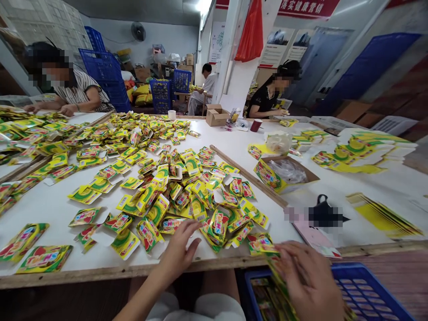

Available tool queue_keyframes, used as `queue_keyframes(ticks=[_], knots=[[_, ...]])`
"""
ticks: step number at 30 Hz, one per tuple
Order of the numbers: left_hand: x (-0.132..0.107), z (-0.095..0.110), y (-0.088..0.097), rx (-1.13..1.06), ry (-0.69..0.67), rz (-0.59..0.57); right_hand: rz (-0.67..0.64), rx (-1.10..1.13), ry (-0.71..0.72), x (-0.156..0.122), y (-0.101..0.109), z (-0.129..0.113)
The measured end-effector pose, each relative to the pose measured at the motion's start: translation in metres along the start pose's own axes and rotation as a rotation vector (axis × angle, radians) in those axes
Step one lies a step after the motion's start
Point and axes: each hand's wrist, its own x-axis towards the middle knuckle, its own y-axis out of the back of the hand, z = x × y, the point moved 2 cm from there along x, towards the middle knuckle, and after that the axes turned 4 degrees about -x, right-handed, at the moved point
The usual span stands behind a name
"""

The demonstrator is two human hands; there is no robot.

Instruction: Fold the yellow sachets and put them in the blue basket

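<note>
My left hand (180, 249) is at the near edge of the table, its thumb and fingers apart with nothing in them. Its fingertips are beside a heap of small yellow-green printed boxes (219, 225), several with white flaps standing open. My right hand (309, 278), somewhat blurred, grips small printed boxes (277, 264) just off the table edge; how many I cannot tell. Beneath it stands a blue plastic crate (364, 285) with more of these boxes inside, partly hidden by the hand. Two boxes (45, 258) lie apart at the front left.
A wooden strip (249, 176) divides the white table. Beyond it are an open carton (297, 171) with clear plastic bags, flat yellow cartons (384, 214) and a pink item (316, 236). One person (83, 91) works at the left, another (267, 96) across, a third further back.
</note>
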Motion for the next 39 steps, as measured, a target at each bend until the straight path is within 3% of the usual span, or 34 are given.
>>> queue_keyframes(ticks=[2, 4, 7, 9, 12, 17, 21, 23, 26, 29, 34, 39], knots=[[0.015, 0.002, -0.018, 0.122, 0.014, -0.039, 0.004, -0.126, 0.015, 0.003, 0.021, 0.015], [0.029, 0.004, -0.038, 0.260, 0.065, -0.036, -0.028, -0.120, -0.004, -0.002, 0.020, 0.015], [0.038, 0.005, -0.059, 0.359, 0.125, -0.015, -0.126, 0.037, -0.085, -0.018, -0.012, -0.006], [0.035, 0.002, -0.062, 0.283, 0.158, 0.021, -0.206, 0.165, -0.137, -0.030, -0.041, -0.024], [0.019, -0.008, -0.052, 0.002, 0.262, 0.064, -0.271, 0.289, -0.188, -0.040, -0.076, -0.042], [-0.022, -0.018, -0.017, -0.355, 0.352, 0.168, -0.191, 0.345, -0.238, -0.043, -0.106, -0.052], [-0.044, -0.018, 0.006, -0.292, 0.338, 0.149, -0.223, 0.558, -0.301, -0.041, -0.127, -0.066], [-0.047, -0.018, 0.011, -0.221, 0.298, 0.103, -0.259, 0.687, -0.311, -0.041, -0.137, -0.073], [-0.045, -0.019, 0.013, -0.212, 0.232, 0.162, -0.266, 0.775, -0.284, -0.042, -0.148, -0.078], [-0.041, -0.022, 0.012, -0.267, 0.201, 0.236, -0.277, 0.775, -0.248, -0.045, -0.153, -0.076], [-0.037, -0.028, 0.013, -0.307, 0.260, 0.136, -0.399, 0.691, -0.187, -0.041, -0.155, -0.070], [-0.036, -0.030, 0.022, -0.296, 0.287, 0.091, -0.380, 0.638, -0.125, -0.020, -0.151, -0.073]])
